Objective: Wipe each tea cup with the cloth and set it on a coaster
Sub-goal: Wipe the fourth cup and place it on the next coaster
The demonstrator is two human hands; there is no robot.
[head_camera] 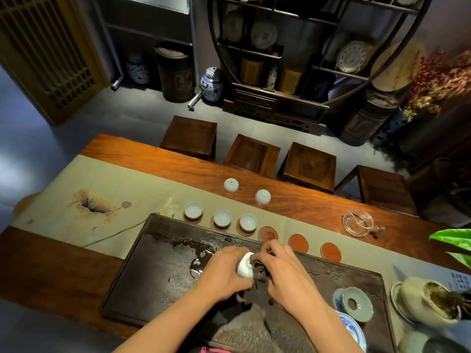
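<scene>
My left hand [224, 271] grips a white tea cup [244, 269] on its side above the dark tea tray [158, 271]. My right hand [283, 273] presses a dark brown cloth [258, 272] into the cup's mouth. Three white cups [193, 210] [222, 217] [248, 222] stand upright on coasters in a row beyond the tray. To their right lie three bare red coasters [267, 234] [298, 242] [330, 251]. Two more cups [231, 185] [263, 196] rest upside down on the wood farther back.
A beige runner [89, 189] with a flower print covers the long wooden table [300, 202]. A glass dish [358, 223] sits at the right; a strainer [355, 303], a blue-white saucer [350, 327] and a pot of wet leaves [428, 300] crowd the near right. Four stools [190, 136] line the far side.
</scene>
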